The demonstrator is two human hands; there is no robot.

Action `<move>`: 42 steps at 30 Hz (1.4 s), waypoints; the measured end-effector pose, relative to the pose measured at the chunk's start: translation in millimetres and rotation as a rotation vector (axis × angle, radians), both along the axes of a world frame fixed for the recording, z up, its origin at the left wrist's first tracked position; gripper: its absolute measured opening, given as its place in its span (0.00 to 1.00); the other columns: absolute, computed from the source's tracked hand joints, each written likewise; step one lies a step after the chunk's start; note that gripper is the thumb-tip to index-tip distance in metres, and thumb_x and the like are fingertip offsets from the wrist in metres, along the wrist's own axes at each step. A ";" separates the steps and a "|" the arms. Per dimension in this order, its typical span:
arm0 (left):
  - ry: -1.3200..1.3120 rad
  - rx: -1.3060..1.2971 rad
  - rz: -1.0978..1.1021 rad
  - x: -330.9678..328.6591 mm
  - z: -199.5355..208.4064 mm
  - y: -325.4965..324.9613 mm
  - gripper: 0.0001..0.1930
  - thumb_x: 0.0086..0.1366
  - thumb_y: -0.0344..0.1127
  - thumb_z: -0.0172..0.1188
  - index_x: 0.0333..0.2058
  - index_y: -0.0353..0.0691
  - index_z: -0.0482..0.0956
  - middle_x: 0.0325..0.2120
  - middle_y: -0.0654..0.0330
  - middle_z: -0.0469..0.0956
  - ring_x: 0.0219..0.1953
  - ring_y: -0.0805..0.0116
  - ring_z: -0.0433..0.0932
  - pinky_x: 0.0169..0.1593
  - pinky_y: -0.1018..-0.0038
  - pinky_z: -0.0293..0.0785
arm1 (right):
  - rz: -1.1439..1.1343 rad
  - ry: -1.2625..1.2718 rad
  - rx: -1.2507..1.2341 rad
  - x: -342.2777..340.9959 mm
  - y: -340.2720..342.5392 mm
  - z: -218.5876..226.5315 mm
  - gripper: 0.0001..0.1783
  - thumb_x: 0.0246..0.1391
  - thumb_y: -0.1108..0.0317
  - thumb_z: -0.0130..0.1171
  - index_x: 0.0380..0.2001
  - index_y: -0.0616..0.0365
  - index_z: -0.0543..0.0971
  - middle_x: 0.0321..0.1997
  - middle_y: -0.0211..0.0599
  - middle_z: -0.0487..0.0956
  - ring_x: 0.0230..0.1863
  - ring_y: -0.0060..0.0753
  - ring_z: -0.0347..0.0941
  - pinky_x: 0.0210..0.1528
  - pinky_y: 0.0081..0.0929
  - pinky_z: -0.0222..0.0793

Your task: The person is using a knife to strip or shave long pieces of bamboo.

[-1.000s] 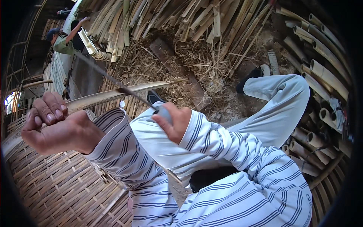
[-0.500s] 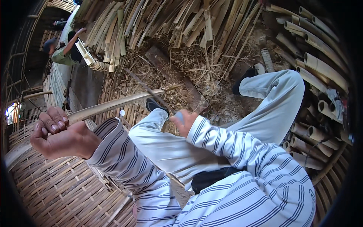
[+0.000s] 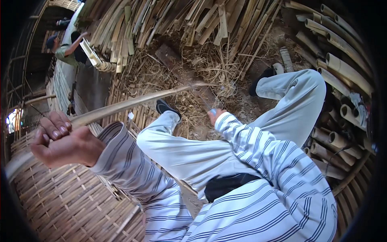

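Observation:
My left hand (image 3: 70, 143) is turned palm up with its fingers curled round a long split bamboo strip (image 3: 133, 101). From the hand the strip slants up and right, and its far end lies over the shavings between my feet. My right hand (image 3: 217, 115) is closed on a knife (image 3: 213, 111); a bit of its light blue handle shows. The thin blade is blurred and points up toward the strip's far end. I cannot tell whether blade and bamboo touch.
A dark wooden beam (image 3: 169, 58) lies among curly shavings (image 3: 219, 64). Split bamboo slats (image 3: 193, 18) are heaped beyond, and bamboo poles (image 3: 348, 72) are stacked at right. A woven bamboo panel (image 3: 68, 201) is at lower left. Another person (image 3: 66, 52) handles bamboo at far left.
My right hand has moved right and away from my body with the knife. The strip's far end has shifted a little up and right. My left hand has barely moved.

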State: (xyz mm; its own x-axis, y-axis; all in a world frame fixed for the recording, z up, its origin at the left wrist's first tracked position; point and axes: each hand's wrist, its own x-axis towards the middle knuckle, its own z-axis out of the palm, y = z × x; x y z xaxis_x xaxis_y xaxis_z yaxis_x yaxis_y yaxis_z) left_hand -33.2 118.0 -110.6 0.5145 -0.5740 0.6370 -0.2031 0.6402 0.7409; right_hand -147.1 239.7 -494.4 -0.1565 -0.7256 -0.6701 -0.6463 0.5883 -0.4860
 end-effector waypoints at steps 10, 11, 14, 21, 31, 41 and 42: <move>-0.047 0.002 0.006 -2.2 3.5 0.7 0.13 0.47 0.33 0.41 0.11 0.50 0.46 0.09 0.67 0.47 0.11 0.76 0.44 0.16 0.78 0.42 | 0.017 -0.353 -0.399 29.2 -20.7 153.3 0.24 0.55 0.47 0.45 0.36 0.61 0.71 0.18 0.56 0.74 0.24 0.58 0.73 0.27 0.44 0.70; -0.052 -0.018 0.016 7.1 5.5 -0.3 0.13 0.46 0.33 0.40 0.11 0.50 0.47 0.08 0.67 0.47 0.11 0.76 0.44 0.16 0.79 0.43 | 0.051 -0.453 -0.424 29.5 -21.5 170.3 0.24 0.55 0.48 0.46 0.36 0.61 0.71 0.16 0.54 0.73 0.22 0.56 0.73 0.24 0.43 0.69; -0.062 -0.031 0.000 19.6 5.2 -5.2 0.11 0.44 0.33 0.40 0.10 0.50 0.49 0.07 0.67 0.48 0.10 0.76 0.45 0.15 0.80 0.45 | 0.078 -0.540 -0.636 32.0 -22.4 180.5 0.23 0.55 0.48 0.47 0.35 0.60 0.70 0.12 0.51 0.71 0.18 0.54 0.73 0.19 0.39 0.68; -0.058 -0.040 0.037 32.8 5.6 -7.2 0.11 0.42 0.33 0.41 0.09 0.50 0.47 0.08 0.67 0.49 0.10 0.77 0.46 0.15 0.79 0.44 | 0.119 -0.134 -0.213 37.1 -24.0 2.4 0.27 0.56 0.45 0.40 0.44 0.57 0.71 0.33 0.55 0.77 0.37 0.56 0.74 0.39 0.45 0.71; -0.095 0.014 0.112 59.2 5.9 -33.5 0.11 0.42 0.32 0.38 0.10 0.50 0.46 0.08 0.67 0.47 0.11 0.76 0.45 0.16 0.79 0.43 | -0.005 -0.303 -0.093 43.7 -40.7 52.3 0.30 0.53 0.42 0.42 0.44 0.59 0.71 0.33 0.66 0.74 0.39 0.64 0.71 0.43 0.49 0.68; -0.004 0.045 0.047 62.8 4.1 -31.6 0.12 0.42 0.35 0.41 0.09 0.50 0.48 0.08 0.67 0.48 0.11 0.77 0.46 0.16 0.80 0.44 | -0.117 -0.196 0.029 30.7 -17.5 -91.0 0.33 0.51 0.42 0.44 0.48 0.60 0.69 0.39 0.67 0.72 0.43 0.65 0.70 0.49 0.47 0.64; -0.010 0.040 0.055 67.4 5.0 -29.6 0.12 0.42 0.35 0.41 0.09 0.50 0.48 0.08 0.67 0.48 0.11 0.77 0.46 0.16 0.80 0.44 | -0.167 -0.077 0.087 31.3 -12.6 -83.2 0.34 0.50 0.41 0.45 0.48 0.61 0.70 0.42 0.66 0.71 0.44 0.65 0.69 0.51 0.46 0.63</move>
State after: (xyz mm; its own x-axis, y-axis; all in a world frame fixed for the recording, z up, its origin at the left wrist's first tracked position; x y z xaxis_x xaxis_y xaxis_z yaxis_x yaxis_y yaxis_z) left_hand 34.1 88.4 -105.6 0.5395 -0.5701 0.6196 -0.2445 0.5980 0.7633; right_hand -115.7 227.1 -577.5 -0.2154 -0.6325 -0.7440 -0.4989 0.7262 -0.4730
